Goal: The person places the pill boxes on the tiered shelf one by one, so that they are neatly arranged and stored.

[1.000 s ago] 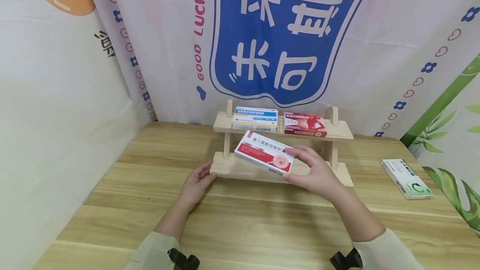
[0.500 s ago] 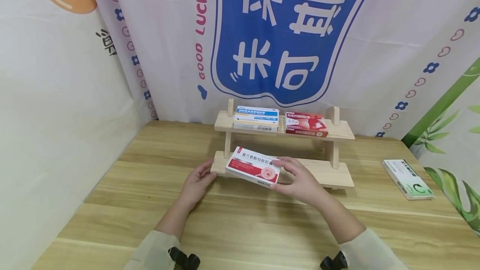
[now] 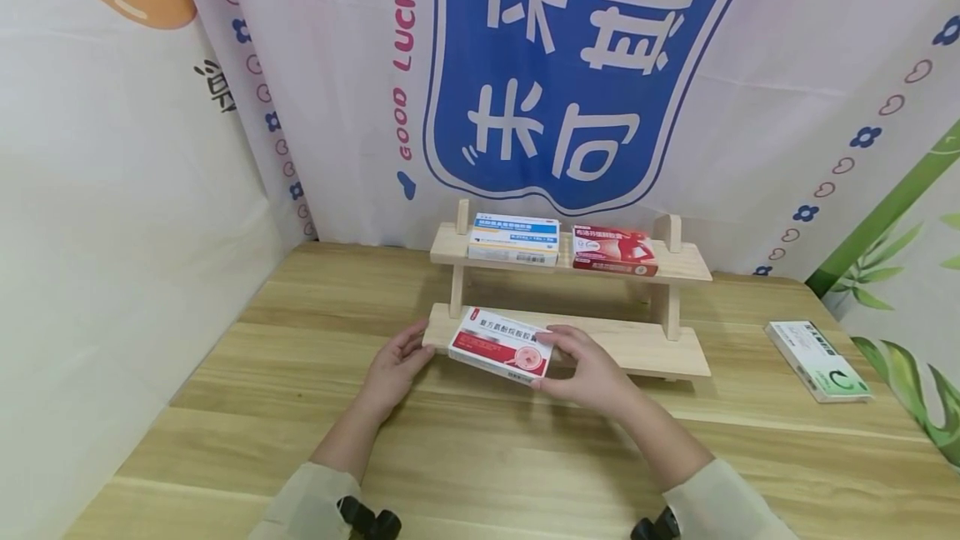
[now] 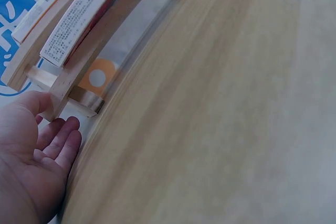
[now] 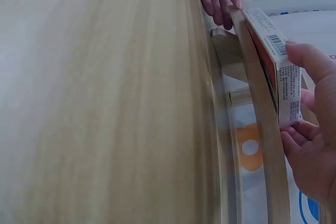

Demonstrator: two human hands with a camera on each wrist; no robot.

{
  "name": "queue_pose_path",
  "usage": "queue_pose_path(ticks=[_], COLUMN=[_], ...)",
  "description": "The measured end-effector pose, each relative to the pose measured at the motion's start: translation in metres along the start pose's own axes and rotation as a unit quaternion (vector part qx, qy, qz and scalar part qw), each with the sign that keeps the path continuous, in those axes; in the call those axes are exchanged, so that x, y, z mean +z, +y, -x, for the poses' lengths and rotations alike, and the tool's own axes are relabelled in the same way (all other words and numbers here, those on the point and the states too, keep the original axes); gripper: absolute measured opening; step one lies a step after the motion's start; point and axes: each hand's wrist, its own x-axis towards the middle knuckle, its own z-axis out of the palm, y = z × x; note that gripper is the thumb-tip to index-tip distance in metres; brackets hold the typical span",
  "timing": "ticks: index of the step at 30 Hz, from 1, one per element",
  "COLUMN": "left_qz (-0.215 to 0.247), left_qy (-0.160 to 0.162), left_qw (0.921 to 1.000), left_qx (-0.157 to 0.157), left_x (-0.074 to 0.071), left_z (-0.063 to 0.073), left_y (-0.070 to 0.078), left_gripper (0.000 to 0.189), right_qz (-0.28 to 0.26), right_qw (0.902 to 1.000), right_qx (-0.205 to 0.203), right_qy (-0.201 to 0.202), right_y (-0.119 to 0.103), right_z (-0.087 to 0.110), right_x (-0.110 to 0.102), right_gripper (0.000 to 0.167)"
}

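Observation:
My right hand (image 3: 588,369) grips the right end of a white and red medicine box (image 3: 501,346), thumb at the front and fingers behind. This box lies slightly askew over the left part of the lower tier of a wooden display rack (image 3: 615,344). The right wrist view shows the box (image 5: 274,59) along the tier's edge. My left hand (image 3: 393,365) holds the left end of that lower tier; in the left wrist view the thumb of the left hand (image 4: 31,150) is on the board's end and the fingers are curled beneath.
On the upper tier stand a blue and white medicine box (image 3: 514,238) and a red medicine box (image 3: 613,250). A green and white box (image 3: 819,361) lies on the wooden table (image 3: 480,473) at the right. A printed curtain (image 3: 352,107) hangs behind the rack.
My right hand has brought the white and red box down and left, from in front of the gap between the tiers to the lower tier. The left hand stays at the rack's end.

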Motion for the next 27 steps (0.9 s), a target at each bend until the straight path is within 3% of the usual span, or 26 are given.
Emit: queue_pose_path(ticks=[9,27], left_qz=[-0.001,-0.011], left_qy=[-0.002,0.000], left_qw=[1.0000,0.9999], left_qx=[0.006,0.006], left_x=[0.0001,-0.0004], left_z=[0.0001,0.0019], left_y=[-0.0006,0.0009], left_gripper=[0.049,0.050], right_qz=[0.024,0.045], right_qw=[0.9997,0.9949], right_qx=[0.004,-0.024], right_qy=[0.006,0.087], right_y=[0.0041,0.0057], right_z=[-0.0011,-0.0035], right_x=[-0.0002,0.0088], right_gripper=[0.065,0.051])
